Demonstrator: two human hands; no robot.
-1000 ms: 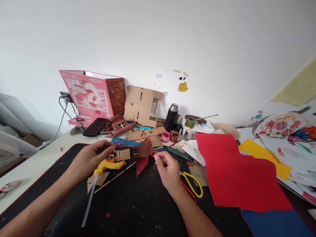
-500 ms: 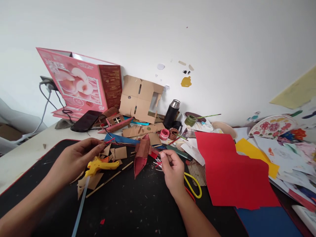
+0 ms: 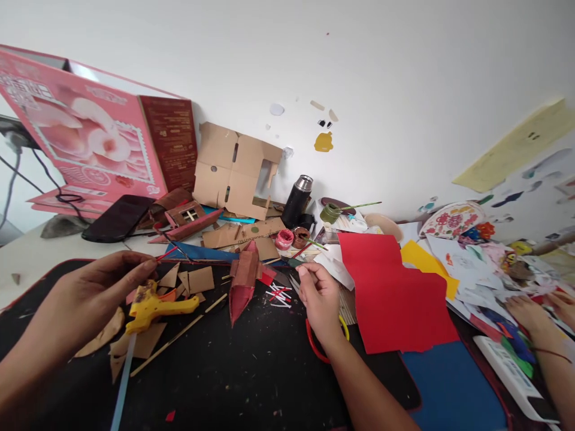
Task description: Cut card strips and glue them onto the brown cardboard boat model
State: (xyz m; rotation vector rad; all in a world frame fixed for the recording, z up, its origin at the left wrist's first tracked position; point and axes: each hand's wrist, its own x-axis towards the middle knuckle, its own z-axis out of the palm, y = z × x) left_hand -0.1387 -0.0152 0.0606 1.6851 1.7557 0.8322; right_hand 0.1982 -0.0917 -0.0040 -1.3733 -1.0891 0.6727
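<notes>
My left hand (image 3: 114, 278) pinches a thin red strip (image 3: 168, 253) between thumb and fingertips. Just below that hand lies a yellow hot glue gun (image 3: 155, 306) with a clear glue stick trailing out. My right hand (image 3: 320, 296) is closed in a pinch; what is in its fingertips, if anything, is too small to make out. Under it lie scissors with red and yellow handles (image 3: 313, 342), partly covered by the hand. Between the hands rests a red-painted cardboard boat (image 3: 245, 281). Thin white and red strips (image 3: 279, 294) lie to its right.
Cardboard scraps (image 3: 200, 279) and a wooden stick (image 3: 179, 335) lie near the glue gun. Behind stand paint jars (image 3: 284, 239), a black flask (image 3: 297, 200) and another cardboard boat (image 3: 191, 221). Red paper (image 3: 395, 293) covers the right side. Another person's hands (image 3: 527, 312) are at far right.
The view has turned right, bringing another person's hands in. My right hand has shifted rightward from the paper strips, over the scissors. My left hand still pinches the red strip.
</notes>
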